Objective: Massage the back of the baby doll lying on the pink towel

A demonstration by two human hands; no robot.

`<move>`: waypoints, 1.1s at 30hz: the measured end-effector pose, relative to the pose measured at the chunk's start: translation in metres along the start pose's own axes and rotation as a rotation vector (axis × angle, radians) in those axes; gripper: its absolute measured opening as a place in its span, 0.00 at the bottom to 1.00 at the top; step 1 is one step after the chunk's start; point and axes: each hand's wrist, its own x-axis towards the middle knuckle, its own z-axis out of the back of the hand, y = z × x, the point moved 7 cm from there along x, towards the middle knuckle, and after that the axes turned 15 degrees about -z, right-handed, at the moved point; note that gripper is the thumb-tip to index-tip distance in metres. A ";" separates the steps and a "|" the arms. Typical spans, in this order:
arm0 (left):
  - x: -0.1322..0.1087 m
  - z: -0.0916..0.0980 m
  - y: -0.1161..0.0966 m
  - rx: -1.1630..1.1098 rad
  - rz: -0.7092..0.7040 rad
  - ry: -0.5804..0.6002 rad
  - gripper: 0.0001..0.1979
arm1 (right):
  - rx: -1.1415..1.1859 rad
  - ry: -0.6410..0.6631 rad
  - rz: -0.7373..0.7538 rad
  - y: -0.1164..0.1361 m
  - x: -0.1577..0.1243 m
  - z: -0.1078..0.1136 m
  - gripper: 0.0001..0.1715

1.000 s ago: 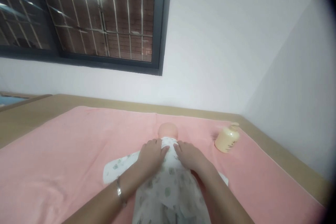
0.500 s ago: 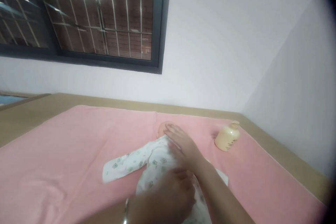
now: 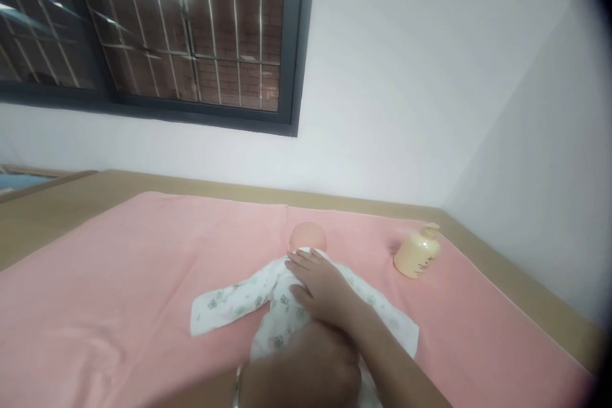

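A baby doll in a white printed long-sleeved garment (image 3: 282, 319) lies on a pink towel (image 3: 143, 268), its sleeves spread to both sides. Its smooth head (image 3: 308, 237) points toward the wall. My right hand (image 3: 322, 284) rests flat on the upper body just below the head, fingers stretched out. Under my right wrist, my left hand (image 3: 315, 363), with a bracelet (image 3: 238, 386) on its wrist, is at the lower body, blurred and curled. What its fingers hold, if anything, is hidden.
A cream pump bottle (image 3: 417, 254) stands on the towel at the right. The wooden surface (image 3: 229, 192) shows around the towel's edges. Behind it rise a white wall (image 3: 382, 76) and a dark-framed window (image 3: 291, 44) with bars.
My right hand has slid from beside the head down onto the upper body, uncovering the head and right sleeve. My left hand has moved slightly lower and stays curled.
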 end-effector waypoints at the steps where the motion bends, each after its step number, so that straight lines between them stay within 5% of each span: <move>1: 0.000 -0.001 -0.001 0.004 0.000 -0.001 0.15 | -0.001 0.005 -0.008 0.000 0.000 -0.001 0.27; 16: 0.001 -0.007 -0.005 0.054 0.063 0.009 0.15 | 0.016 -0.077 -0.017 -0.007 0.003 -0.001 0.31; 23: 0.002 0.008 0.002 -0.047 0.032 -0.033 0.19 | 0.020 -0.018 -0.063 -0.014 0.001 -0.004 0.33; 33: -0.002 0.022 -0.008 -0.284 0.204 -0.102 0.15 | 0.020 -0.068 -0.057 -0.022 0.007 -0.005 0.34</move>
